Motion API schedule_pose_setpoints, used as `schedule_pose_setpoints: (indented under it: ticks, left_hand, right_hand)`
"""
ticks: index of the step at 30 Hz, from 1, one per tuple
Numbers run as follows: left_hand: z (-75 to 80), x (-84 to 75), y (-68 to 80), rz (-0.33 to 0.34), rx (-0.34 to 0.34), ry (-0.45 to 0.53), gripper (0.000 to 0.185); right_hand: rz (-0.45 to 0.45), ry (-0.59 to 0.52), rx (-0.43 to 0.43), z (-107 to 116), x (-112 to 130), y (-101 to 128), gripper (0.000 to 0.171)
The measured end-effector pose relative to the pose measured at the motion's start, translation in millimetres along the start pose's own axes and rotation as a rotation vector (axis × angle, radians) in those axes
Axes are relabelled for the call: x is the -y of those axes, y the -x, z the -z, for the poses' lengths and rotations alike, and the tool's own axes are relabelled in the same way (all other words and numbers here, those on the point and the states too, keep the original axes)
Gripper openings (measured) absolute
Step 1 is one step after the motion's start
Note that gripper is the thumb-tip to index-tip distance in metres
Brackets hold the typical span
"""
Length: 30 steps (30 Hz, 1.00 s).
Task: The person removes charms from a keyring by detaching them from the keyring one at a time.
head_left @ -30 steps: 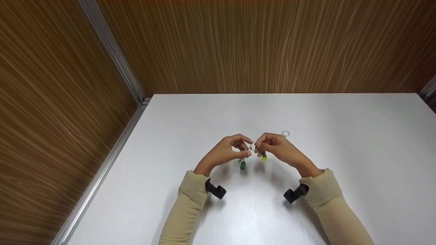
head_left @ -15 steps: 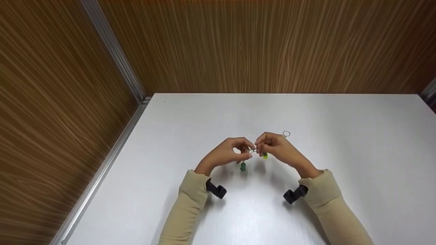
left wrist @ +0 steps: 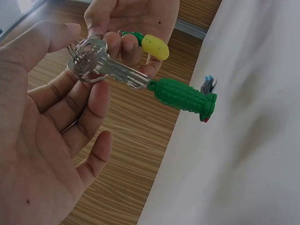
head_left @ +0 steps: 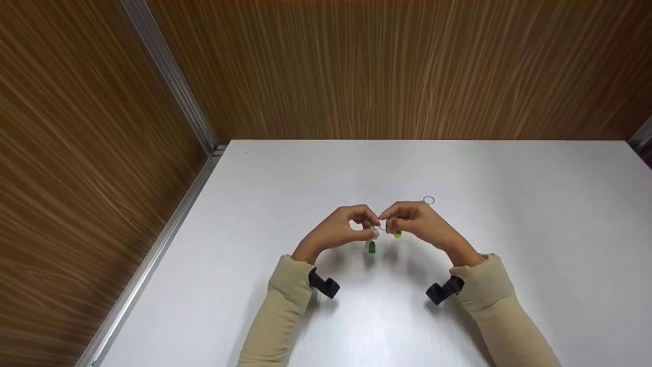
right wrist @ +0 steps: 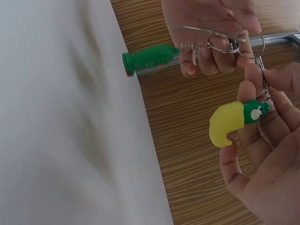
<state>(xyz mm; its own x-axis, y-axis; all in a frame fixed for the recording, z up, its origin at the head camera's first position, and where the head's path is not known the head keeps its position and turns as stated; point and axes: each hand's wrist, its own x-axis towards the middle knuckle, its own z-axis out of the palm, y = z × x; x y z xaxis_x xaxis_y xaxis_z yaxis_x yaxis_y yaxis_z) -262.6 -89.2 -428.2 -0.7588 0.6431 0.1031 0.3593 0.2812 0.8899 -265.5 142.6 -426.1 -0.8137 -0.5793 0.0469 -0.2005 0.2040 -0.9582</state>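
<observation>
My left hand [head_left: 338,224] pinches a metal key ring near its thumb tip. From that ring hang silver keys [left wrist: 124,75] and a green, ridged rubber keychain charm [left wrist: 183,96]. Facing it, my right hand [head_left: 420,225] pinches the metal links of a second keychain between thumb and index finger. Its charm [right wrist: 227,123] is yellow and curved with a green top. In the right wrist view a larger split ring [right wrist: 251,43] spans the gap between the two hands. Whether the rings are linked cannot be told.
Another metal ring [head_left: 429,200] lies on the white table [head_left: 305,168] just beyond my right hand, its lower part hidden. A wood-patterned panel [head_left: 387,71] stands along the far edge, another [head_left: 91,153] along the left.
The green charm has swung slightly to the right, and the ring between the hands has turned. My right fingertips have shifted a little; both forearms stay nearly in place.
</observation>
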Motion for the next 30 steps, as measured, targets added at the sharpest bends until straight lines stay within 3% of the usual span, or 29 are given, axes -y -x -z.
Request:
schedule_pose_setpoints:
  ticks: [7, 18, 30]
  left_hand:
    - [-0.1, 0.3, -0.3, -0.004, -0.032, -0.071, 0.021]
    - [0.1, 1.1, -1.7, 0.027, -0.088, -0.122, 0.019]
    - [1.5, -1.1, -0.8, 0.067, -0.094, -0.094, 0.019]
  right_hand:
    - [0.066, -0.058, 0.035, -2.0, -3.1, -1.7, 0.023]
    - [0.104, -0.039, 0.039, -2.3, 1.1, 0.5, 0.020]
    - [0.197, 0.003, 0.049, -4.2, 4.3, 1.4, 0.010]
